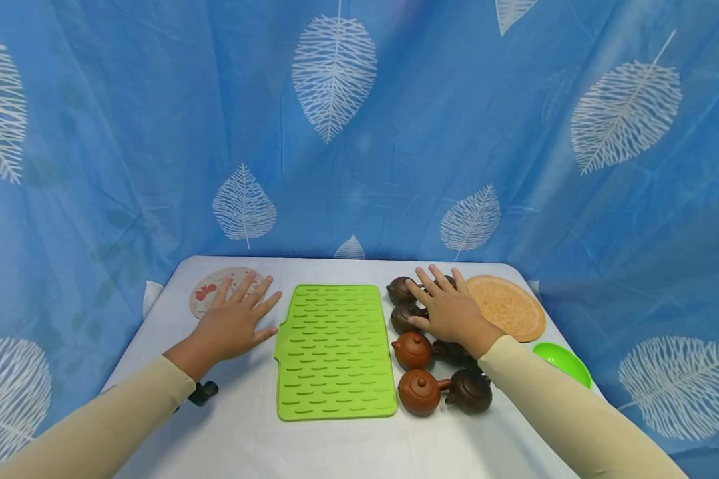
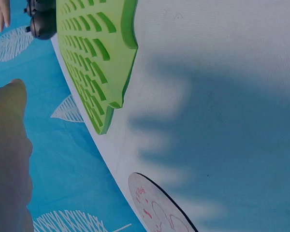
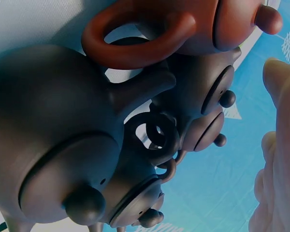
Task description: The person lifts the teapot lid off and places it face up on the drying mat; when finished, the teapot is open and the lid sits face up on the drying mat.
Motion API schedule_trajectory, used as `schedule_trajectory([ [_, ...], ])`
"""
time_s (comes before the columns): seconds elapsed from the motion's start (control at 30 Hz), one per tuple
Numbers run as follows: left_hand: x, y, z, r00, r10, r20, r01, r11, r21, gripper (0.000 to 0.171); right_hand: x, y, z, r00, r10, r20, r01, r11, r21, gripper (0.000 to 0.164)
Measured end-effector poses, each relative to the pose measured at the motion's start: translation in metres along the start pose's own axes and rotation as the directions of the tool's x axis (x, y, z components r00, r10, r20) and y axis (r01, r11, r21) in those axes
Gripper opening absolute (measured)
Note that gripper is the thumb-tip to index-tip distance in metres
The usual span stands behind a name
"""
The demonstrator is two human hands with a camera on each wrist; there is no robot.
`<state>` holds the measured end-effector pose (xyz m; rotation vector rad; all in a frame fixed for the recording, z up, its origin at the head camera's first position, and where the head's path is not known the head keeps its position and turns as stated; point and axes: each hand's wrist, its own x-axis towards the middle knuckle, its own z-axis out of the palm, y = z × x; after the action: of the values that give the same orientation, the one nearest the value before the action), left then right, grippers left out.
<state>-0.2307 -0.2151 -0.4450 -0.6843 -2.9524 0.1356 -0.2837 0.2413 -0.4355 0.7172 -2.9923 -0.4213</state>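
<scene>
My left hand [image 1: 235, 327] has its fingers spread over the table's left side, overlapping a pale round mat [image 1: 201, 293] with red pictures in the head view. Its shadow falls on the white cloth in the left wrist view. Fingers also spread, my right hand [image 1: 454, 315] hovers over a cluster of small teapots and hides some of them. Two are reddish-brown, a nearer teapot [image 1: 419, 394] and one behind it [image 1: 413, 350]. Several are dark brown, such as the front dark teapot [image 3: 53, 125]. Neither hand holds anything. Between them lies a green ridged mat [image 1: 335, 352].
An orange-patterned round mat [image 1: 512, 311] lies right of the teapots, with a bright green bowl [image 1: 566, 364] near the table's right edge. Behind the white table [image 1: 329, 449] hangs a blue curtain [image 1: 395, 173] with white leaves. A small black device [image 1: 204, 394] sits under the left wrist.
</scene>
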Motion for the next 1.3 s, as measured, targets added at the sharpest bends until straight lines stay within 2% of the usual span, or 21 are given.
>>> schedule_trajectory([
  [0.37,0.0,-0.002,0.009,1.0,-0.009,-0.011,0.01,1.0,0.018,0.078,-0.012,-0.001,-0.001,1.0,0.019,-0.025,-0.018,0.999,0.036,0.084],
  [0.47,0.0,0.001,0.012,1.0,-0.024,0.007,0.024,0.999,-0.027,0.079,-0.017,-0.001,0.002,0.999,0.023,-0.033,-0.021,0.998,0.067,0.085],
  [0.63,-0.002,0.005,0.021,0.994,-0.088,0.071,0.099,0.983,-0.158,0.079,-0.029,-0.006,-0.001,0.996,0.036,-0.08,-0.019,0.977,0.211,0.084],
  [0.83,-0.01,0.008,0.034,0.977,-0.185,0.105,0.208,0.938,-0.279,0.078,-0.043,-0.018,-0.011,0.991,0.097,-0.093,-0.05,0.909,0.414,0.083],
  [1.03,-0.016,0.019,0.041,0.967,-0.238,0.09,0.254,0.884,-0.393,0.082,-0.061,-0.03,-0.011,0.983,0.171,-0.065,-0.108,0.826,0.553,0.08],
  [1.3,-0.017,0.029,0.059,0.956,-0.288,0.055,0.278,0.83,-0.484,0.085,-0.08,-0.048,-0.002,0.957,0.277,-0.092,-0.125,0.673,0.729,0.068],
])
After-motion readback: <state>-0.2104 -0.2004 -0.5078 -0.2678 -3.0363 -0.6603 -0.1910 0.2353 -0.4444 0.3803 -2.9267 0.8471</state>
